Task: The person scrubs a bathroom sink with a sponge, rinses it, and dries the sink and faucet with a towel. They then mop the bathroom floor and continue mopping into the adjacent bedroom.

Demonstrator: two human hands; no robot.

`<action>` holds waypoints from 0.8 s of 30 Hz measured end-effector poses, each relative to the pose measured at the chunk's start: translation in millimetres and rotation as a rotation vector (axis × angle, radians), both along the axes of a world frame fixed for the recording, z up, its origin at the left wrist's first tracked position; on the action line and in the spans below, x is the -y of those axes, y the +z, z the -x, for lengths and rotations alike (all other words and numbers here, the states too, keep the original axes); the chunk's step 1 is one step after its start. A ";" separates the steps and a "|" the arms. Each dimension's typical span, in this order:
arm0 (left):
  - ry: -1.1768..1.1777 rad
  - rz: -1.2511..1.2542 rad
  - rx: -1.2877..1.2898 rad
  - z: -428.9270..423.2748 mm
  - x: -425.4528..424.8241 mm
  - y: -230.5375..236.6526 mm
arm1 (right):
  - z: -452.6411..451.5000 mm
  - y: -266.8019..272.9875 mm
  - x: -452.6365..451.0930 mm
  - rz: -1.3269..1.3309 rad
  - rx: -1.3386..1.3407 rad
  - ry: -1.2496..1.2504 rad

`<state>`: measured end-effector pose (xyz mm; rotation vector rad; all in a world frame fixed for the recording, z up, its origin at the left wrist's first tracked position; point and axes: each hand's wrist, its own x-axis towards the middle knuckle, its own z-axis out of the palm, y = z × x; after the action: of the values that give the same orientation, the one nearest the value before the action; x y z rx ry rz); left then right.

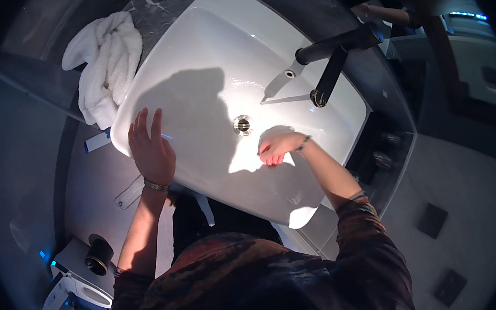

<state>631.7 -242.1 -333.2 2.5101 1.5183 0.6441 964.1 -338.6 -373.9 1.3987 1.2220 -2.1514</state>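
Observation:
A white ceramic washbasin (193,40) lies before me, with a metal drain (243,125) in its floor. At its left rim is my left hand (152,150), fingers apart and holding nothing; a metal band circles that wrist. My right hand (279,148) is over the basin, to the right of and below the drain, with fingers bent and slightly blurred. Whether something is inside those fingers cannot be told. A black faucet (338,49) stands at the basin's right side, its tip pointing over the bowl. I see no water stream.
A crumpled white towel (109,65) lies on the dark marbled counter (153,8) left of the basin. Dark items stand in a black tray (368,144) at the right. At lower left are a black cylindrical container (99,256) and a white toilet (94,294). A mirror reflects an arm.

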 end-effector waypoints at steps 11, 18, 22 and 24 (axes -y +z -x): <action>0.009 -0.017 -0.016 -0.2 0.8 -0.7 | -18.7 77.2 -56.6 -0.359 -0.336 -0.945; -0.009 0.005 0.013 0.9 0.5 -0.9 | 10.9 29.0 32.8 0.054 -0.261 -0.498; -0.005 -0.006 0.017 0.4 0.8 0.5 | 25.5 -4.6 21.9 -0.344 -0.244 -0.878; 0.000 0.002 0.014 0.0 1.3 1.0 | 18.8 2.5 -0.3 -0.375 -0.225 -1.157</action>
<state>631.6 -243.4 -332.2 2.4994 1.5132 0.6580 945.3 -338.3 -371.5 2.5220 1.0095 -2.9318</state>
